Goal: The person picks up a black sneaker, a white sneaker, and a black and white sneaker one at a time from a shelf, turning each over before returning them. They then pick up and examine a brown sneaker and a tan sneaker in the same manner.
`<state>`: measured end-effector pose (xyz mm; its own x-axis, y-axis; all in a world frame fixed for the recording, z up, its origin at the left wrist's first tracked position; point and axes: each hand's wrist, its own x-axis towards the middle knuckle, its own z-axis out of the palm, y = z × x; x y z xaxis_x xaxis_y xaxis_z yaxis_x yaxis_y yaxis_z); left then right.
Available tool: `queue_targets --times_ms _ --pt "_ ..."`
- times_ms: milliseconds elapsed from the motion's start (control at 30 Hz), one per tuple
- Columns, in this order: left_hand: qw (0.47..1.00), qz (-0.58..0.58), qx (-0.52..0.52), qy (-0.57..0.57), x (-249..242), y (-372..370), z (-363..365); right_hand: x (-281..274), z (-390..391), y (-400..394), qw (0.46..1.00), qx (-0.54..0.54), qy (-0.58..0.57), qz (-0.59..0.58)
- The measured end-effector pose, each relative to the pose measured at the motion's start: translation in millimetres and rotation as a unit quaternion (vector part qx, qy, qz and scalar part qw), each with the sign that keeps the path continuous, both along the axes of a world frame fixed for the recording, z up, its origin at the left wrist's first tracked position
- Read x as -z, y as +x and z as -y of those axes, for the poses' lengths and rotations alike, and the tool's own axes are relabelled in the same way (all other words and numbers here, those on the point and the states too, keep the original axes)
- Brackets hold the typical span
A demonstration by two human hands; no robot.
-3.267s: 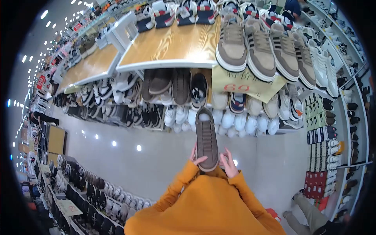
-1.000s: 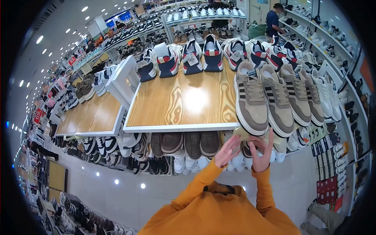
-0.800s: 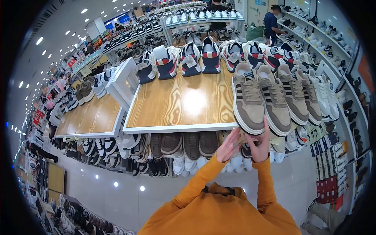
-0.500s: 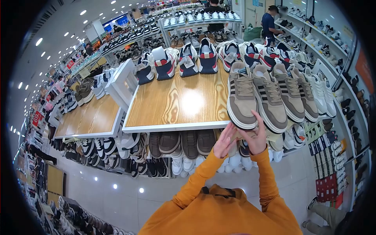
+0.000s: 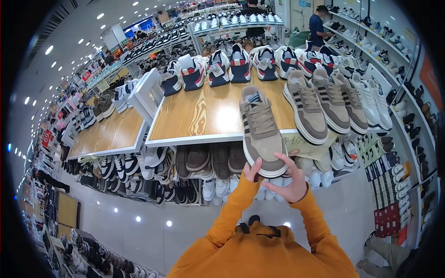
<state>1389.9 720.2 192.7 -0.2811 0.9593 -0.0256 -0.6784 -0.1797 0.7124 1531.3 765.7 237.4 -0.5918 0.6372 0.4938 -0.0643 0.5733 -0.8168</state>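
A beige-and-taupe sneaker (image 5: 263, 127) with dark side stripes and a white sole hangs over the front edge of the display table, toe towards me. My left hand (image 5: 251, 171) grips the left side of its toe; the fingers under the sole are hidden. At the right of the toe is my right hand (image 5: 291, 180), index finger against the upper and thumb beneath the sole. Just to the right, a matching sneaker (image 5: 307, 107) stands on the table, with more of the same kind (image 5: 332, 101) beside it.
The wooden display table (image 5: 185, 123) has a white edge. Navy, white and red sneakers (image 5: 240, 65) line its back. White sneakers (image 5: 373, 102) stand at the right end, a handwritten sign (image 5: 306, 147) hangs in front, and brown shoes (image 5: 199, 160) fill the shelf below. A person (image 5: 317, 30) stands by the right wall.
The beige sneaker has come away from its row, moving left and towards me over the table edge. Both hands moved with it, the left hand now at its toe's left side.
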Motion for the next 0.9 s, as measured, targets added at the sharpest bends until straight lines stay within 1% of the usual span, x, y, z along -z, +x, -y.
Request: queue_targets --times_ms 33,100,167,200,233,267,333,400,467,567,667,700,767,800,833,867,900 --pt "1.000 0.003 0.000 -0.011 0.1 6.6 9.1 -0.7 5.8 8.0 1.000 -0.016 0.000 -0.005" --pt "1.000 0.029 0.010 0.002 3.2 21.6 24.9 5.5 14.4 27.3 0.998 -0.051 0.022 -0.011" --pt "0.999 0.049 0.011 0.008 2.0 40.7 41.9 12.8 26.5 50.4 0.998 -0.069 0.015 0.000" --pt "0.999 0.036 0.023 0.020 9.7 49.2 48.2 17.6 33.3 62.8 0.997 -0.078 0.011 0.006" --pt "0.999 0.022 0.034 0.031 25.3 56.1 53.2 27.2 38.4 78.1 0.995 -0.090 0.006 0.036" --pt "0.998 0.009 0.046 0.045 40.8 63.8 57.5 37.2 45.2 89.7 0.994 -0.104 -0.010 0.037" --pt "0.999 -0.009 0.038 0.010 55.6 87.6 70.5 58.4 59.6 115.9 0.989 -0.130 -0.047 0.044" --pt "0.998 -0.014 0.047 -0.049 65.4 116.0 92.4 74.4 81.7 138.0 0.991 -0.099 -0.093 -0.009" --pt "0.993 -0.052 0.035 -0.103 84.8 142.5 112.2 87.7 103.6 155.1 0.985 -0.054 -0.156 -0.050" --pt "0.979 -0.117 0.020 -0.168 98.5 176.2 130.2 107.3 130.6 176.5 0.953 -0.005 -0.288 -0.099" --pt "0.967 -0.123 0.105 -0.198 115.2 190.6 143.7 139.7 140.3 202.7 0.917 0.023 -0.394 -0.061" --pt "0.962 -0.111 0.122 -0.216 133.7 192.7 148.1 157.9 141.6 210.0 0.897 0.031 -0.441 -0.029" --pt "0.975 -0.077 0.095 -0.186 138.3 205.0 152.0 188.8 144.6 222.1 0.844 0.051 -0.532 0.032" --pt "0.980 -0.060 0.082 -0.171 140.0 208.6 151.5 189.1 144.9 222.1 0.830 0.047 -0.556 0.000" --pt "0.969 -0.061 0.122 -0.207 144.9 204.2 152.3 188.6 145.5 218.7 0.814 0.042 -0.579 -0.033" --pt "0.975 -0.063 0.096 -0.192 152.0 206.5 150.8 188.8 145.0 216.9 0.797 0.037 -0.600 -0.066" --pt "0.980 -0.066 0.069 -0.176 156.8 210.1 148.7 191.8 143.4 216.7 0.794 0.033 -0.604 -0.065"
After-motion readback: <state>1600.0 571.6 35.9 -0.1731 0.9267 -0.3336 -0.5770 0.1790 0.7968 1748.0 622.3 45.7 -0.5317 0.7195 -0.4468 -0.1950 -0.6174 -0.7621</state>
